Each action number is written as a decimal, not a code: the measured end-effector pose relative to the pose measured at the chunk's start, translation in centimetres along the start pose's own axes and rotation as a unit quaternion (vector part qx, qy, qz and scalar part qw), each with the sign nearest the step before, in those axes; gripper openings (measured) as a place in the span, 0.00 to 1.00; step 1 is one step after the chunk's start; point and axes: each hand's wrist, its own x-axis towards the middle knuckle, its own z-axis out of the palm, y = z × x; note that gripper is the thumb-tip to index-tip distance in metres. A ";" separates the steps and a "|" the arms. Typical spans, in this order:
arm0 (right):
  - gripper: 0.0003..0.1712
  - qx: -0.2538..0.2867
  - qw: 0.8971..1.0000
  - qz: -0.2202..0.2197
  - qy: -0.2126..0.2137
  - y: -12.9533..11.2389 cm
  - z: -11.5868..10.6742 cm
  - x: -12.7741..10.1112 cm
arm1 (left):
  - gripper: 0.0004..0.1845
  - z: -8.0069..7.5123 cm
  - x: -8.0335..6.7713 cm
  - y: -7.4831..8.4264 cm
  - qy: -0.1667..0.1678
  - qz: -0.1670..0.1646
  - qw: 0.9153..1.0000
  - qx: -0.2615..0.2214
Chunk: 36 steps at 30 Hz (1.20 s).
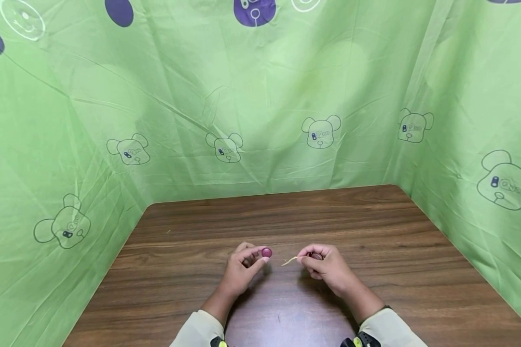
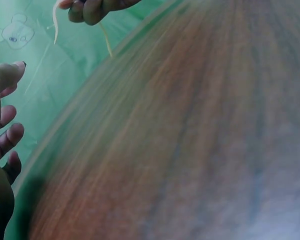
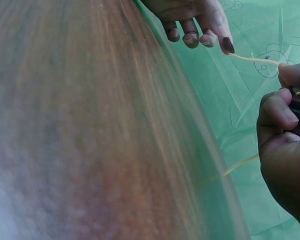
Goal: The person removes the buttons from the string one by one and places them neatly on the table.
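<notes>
Bead [image 1: 267,252], small and dark red, sits pinched at the fingertips of your left hand [image 1: 242,270], lifted just off the tabletop [image 1: 373,231] so it faces the thread. Your right hand [image 1: 325,267] pinches a pale thread [image 1: 289,261], its free end pointing at the bead, with another dark bead [image 1: 316,256] tucked in that grip. Green printed cloth [image 1: 260,120] walls the tabletop on three sides

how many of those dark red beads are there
2 in view. One bead is pinched at the left hand's fingertips; the other bead sits mostly hidden in the right hand, which also holds a pale string. More may be hidden in the hands.
</notes>
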 end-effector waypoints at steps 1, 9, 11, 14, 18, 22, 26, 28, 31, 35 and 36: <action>0.16 0.001 1.000 0.000 0.001 0.0 0.0 0.0 | 0.13 -0.1 0.1 -0.1 0.002 0.001 1.000 0.003; 0.16 0.000 1.000 0.002 0.000 -0.1 0.1 -0.1 | 0.13 -0.2 0.4 -1.0 0.014 0.002 1.000 0.013; 0.16 0.000 1.000 0.002 -0.001 -0.1 0.1 -0.1 | 0.13 -0.2 0.5 -1.0 0.014 -0.012 1.000 0.010; 0.16 -0.001 1.000 0.001 -0.003 -0.1 0.1 -0.1 | 0.13 -0.3 0.7 -1.0 0.014 -0.046 0.999 0.007; 0.16 -0.003 1.000 -0.001 -0.005 -0.1 0.1 -0.1 | 0.14 -0.3 0.9 -1.0 0.021 -0.080 0.996 0.021; 0.16 -0.002 1.000 -0.002 -0.008 0.0 0.1 0.0 | 0.14 -0.4 1.1 -1.1 0.031 -0.092 0.995 0.039; 0.16 -0.001 1.000 -0.004 -0.011 -0.1 0.2 -0.1 | 0.15 -0.5 1.5 -1.3 0.043 -0.103 0.993 0.050; 0.16 -0.001 1.000 -0.006 -0.013 -0.1 0.2 -0.1 | 0.15 -0.5 1.7 -1.4 0.051 -0.104 0.992 0.055; 0.16 0.001 1.000 -0.006 -0.015 -0.1 0.2 -0.1 | 0.15 -0.6 2.0 -1.6 0.060 -0.107 0.990 0.066; 0.16 0.002 1.000 -0.007 -0.016 -0.1 0.2 -0.1 | 0.15 -0.8 2.4 -1.6 0.065 -0.115 0.988 0.082; 0.16 0.002 1.000 -0.007 -0.016 -0.1 0.2 -0.1 | 0.15 -0.8 2.4 -1.7 0.066 -0.118 0.987 0.085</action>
